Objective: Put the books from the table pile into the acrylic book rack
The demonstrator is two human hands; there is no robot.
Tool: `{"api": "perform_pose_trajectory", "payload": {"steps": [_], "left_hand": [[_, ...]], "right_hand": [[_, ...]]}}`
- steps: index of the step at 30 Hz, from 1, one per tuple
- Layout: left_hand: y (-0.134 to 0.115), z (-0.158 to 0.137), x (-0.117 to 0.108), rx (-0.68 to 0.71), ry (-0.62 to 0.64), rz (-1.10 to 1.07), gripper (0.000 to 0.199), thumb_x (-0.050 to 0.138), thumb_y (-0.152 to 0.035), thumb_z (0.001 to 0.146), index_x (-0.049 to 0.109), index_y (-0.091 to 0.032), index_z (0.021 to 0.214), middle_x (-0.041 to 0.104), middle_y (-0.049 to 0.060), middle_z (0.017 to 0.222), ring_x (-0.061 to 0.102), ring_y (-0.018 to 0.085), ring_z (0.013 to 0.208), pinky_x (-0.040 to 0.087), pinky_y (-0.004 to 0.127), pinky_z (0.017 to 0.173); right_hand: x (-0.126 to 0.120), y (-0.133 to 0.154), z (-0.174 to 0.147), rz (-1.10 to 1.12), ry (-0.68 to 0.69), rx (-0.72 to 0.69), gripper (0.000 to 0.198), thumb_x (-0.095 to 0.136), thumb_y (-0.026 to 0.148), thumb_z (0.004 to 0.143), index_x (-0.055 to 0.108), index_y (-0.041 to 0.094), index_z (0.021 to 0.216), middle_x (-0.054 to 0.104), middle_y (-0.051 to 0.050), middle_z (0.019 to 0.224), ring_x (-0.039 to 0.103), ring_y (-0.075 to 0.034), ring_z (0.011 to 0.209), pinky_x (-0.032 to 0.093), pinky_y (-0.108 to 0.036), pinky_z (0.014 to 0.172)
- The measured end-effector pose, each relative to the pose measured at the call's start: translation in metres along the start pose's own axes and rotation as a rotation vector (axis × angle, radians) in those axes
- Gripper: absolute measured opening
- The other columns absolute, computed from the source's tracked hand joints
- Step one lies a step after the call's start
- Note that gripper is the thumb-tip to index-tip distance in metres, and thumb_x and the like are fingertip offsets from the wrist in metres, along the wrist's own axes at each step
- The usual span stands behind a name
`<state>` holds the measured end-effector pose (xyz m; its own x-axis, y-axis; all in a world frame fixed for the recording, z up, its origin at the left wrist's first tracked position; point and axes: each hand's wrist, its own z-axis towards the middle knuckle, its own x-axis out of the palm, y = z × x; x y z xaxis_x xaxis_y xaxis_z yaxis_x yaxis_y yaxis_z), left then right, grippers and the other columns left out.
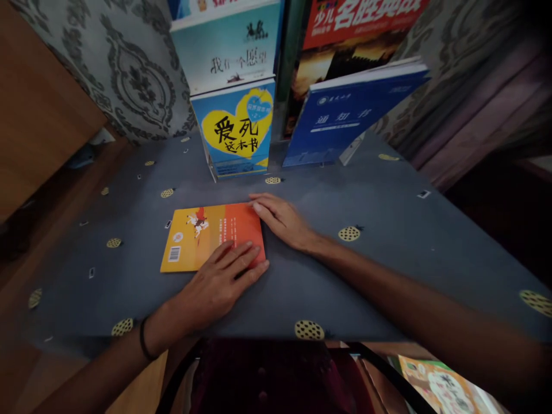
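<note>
A thin orange-yellow book (211, 227) lies on the table with a barcode and a small horse-and-rider picture on its upper side. My left hand (224, 276) rests palm down across its near right part, fingers stretched out and a little spread, covering some of the print. A black band (145, 339) circles the left wrist. At the book's far right corner is my right hand (282, 221), its thumb and fingertips touching the corner and the fingers extended. The undersides of both hands are hidden.
Behind stand a blue book with a yellow heart (235, 129), a teal-white book (228, 52), a blue booklet (345, 115) and a red-topped book (362, 23). The grey tablecloth (310, 293) has pineapple prints. Another book (444, 385) is below the table's right front edge.
</note>
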<state>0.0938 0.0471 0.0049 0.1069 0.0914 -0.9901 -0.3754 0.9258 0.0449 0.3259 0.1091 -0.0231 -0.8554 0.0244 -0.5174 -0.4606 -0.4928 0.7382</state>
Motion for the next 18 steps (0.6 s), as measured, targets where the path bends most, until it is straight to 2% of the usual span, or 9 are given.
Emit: {"api": "perform_pose_trajectory", "payload": {"steps": [3,6,8,11,15,18], "left_hand": [[0.002,-0.008,0.0,0.002,0.01,0.02,0.049,0.042,-0.012,0.102,0.042,-0.021,0.15,0.053,0.011,0.151,0.041,0.025,0.147,0.033,0.051,0.121],[0.015,-0.019,0.0,-0.106,-0.018,0.067,0.046,0.05,-0.031,0.103,0.045,-0.023,0.148,0.053,0.013,0.151,0.043,0.029,0.145,0.033,0.057,0.119],[0.027,-0.027,0.001,-0.196,-0.025,0.098,0.053,0.052,-0.045,0.101,0.045,-0.022,0.148,0.051,0.015,0.152,0.043,0.033,0.144,0.036,0.059,0.116],[0.042,-0.036,0.002,-0.214,0.005,0.126,0.058,0.046,-0.053,0.101,0.044,-0.021,0.149,0.05,0.016,0.152,0.041,0.036,0.145,0.039,0.058,0.113],[0.047,-0.036,-0.001,-0.117,0.044,0.141,0.049,0.044,-0.043,0.104,0.043,-0.023,0.148,0.05,0.017,0.151,0.04,0.037,0.145,0.038,0.056,0.114],[0.042,-0.03,-0.005,-0.069,0.097,0.15,0.049,0.046,-0.021,0.101,0.042,-0.024,0.149,0.053,0.016,0.147,0.046,0.035,0.141,0.043,0.051,0.111]], "right_hand": [[0.003,-0.001,-0.003,-0.075,0.061,-0.023,0.051,0.035,0.053,0.104,0.07,0.018,0.119,0.066,-0.014,0.132,0.057,-0.027,0.129,0.042,-0.05,0.111],[0.007,-0.005,-0.005,-0.124,0.099,-0.031,0.048,0.038,0.052,0.103,0.064,0.021,0.129,0.063,-0.013,0.136,0.053,-0.028,0.133,0.038,-0.053,0.115],[0.009,-0.005,-0.005,-0.169,0.129,-0.041,0.047,0.04,0.05,0.102,0.062,0.021,0.133,0.061,-0.013,0.138,0.051,-0.028,0.134,0.036,-0.055,0.116],[0.011,-0.002,-0.005,-0.239,0.158,-0.042,0.046,0.042,0.043,0.102,0.061,0.016,0.134,0.06,-0.018,0.138,0.053,-0.03,0.132,0.037,-0.058,0.114],[0.014,0.008,-0.009,-0.303,0.14,-0.022,0.042,0.045,0.039,0.101,0.062,0.015,0.132,0.062,-0.019,0.135,0.055,-0.031,0.13,0.034,-0.06,0.116],[0.016,0.016,-0.015,-0.317,0.137,0.005,0.04,0.049,0.036,0.099,0.061,0.016,0.133,0.06,-0.018,0.138,0.053,-0.029,0.133,0.03,-0.056,0.119]]}}
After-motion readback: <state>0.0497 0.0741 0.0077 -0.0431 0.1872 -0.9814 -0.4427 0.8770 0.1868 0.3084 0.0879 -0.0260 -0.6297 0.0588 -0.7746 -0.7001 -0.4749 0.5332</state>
